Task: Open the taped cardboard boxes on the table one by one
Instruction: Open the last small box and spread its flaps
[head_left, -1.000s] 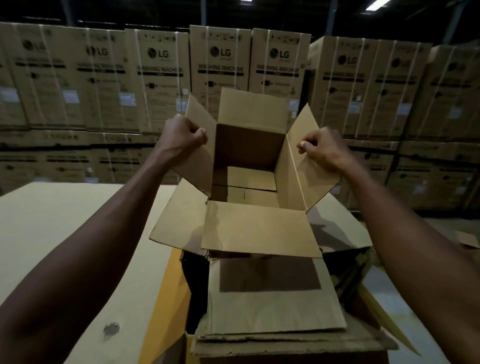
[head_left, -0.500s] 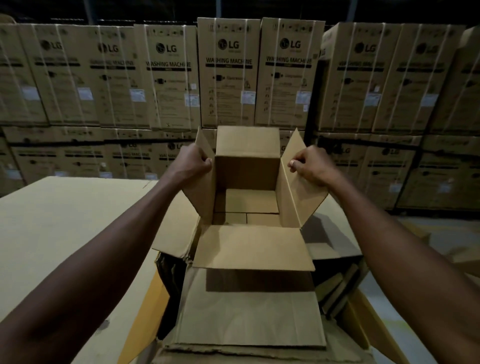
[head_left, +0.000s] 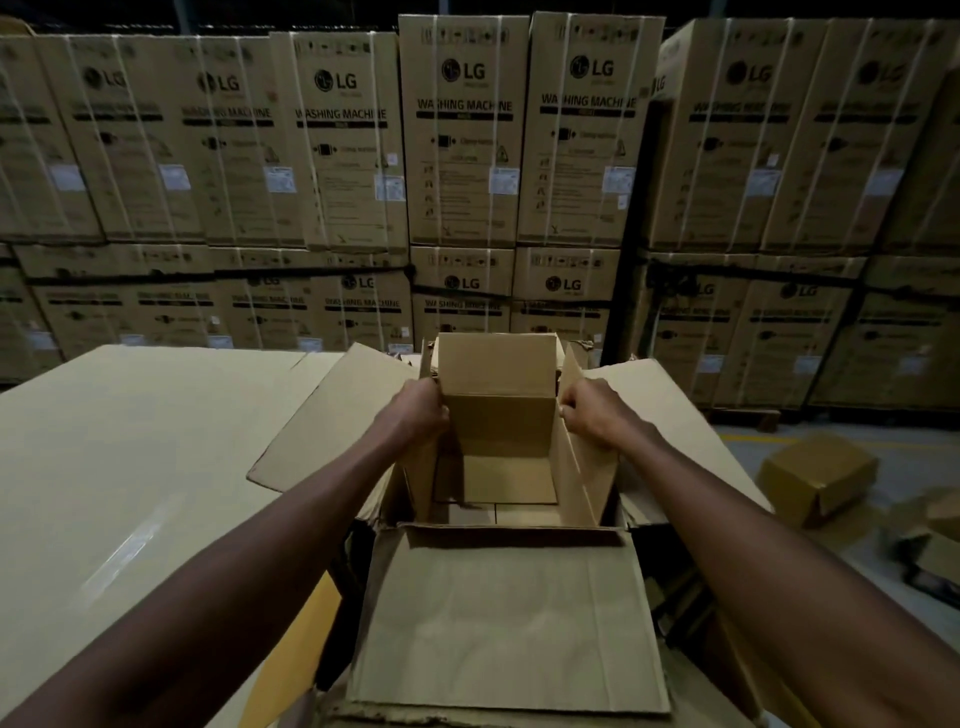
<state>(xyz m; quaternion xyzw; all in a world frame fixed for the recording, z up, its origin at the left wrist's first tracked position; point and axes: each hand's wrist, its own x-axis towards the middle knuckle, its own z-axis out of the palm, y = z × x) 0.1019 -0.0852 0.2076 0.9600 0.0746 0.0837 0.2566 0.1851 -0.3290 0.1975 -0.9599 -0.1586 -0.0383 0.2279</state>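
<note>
Already gripping both side flaps of the opened cardboard box (head_left: 498, 447): left hand (head_left: 415, 410) curled round the left flap's upper edge, right hand (head_left: 589, 415) curled round the right flap's edge, fingers wrapped over the cardboard. Sitting on top of a heap of loose cardboard sheets (head_left: 332, 415) at the right end of the table (head_left: 130, 441), with the near flap (head_left: 509, 613) lying folded out toward the camera and the far flap standing upright. Showing nothing inside but bare bottom panels. Judging the opening of this one as essentially finished. Risking, from here, a torn flap if pulling outward too hard along the creases; also tipping or sliding the light, hollow box off the uneven heap beneath, since nothing weighs it down. Possibly knocking it toward the floor on the right, where other small boxes (head_left: 818, 478) are lying below the stacked washing machine cartons (head_left: 462, 130).
</note>
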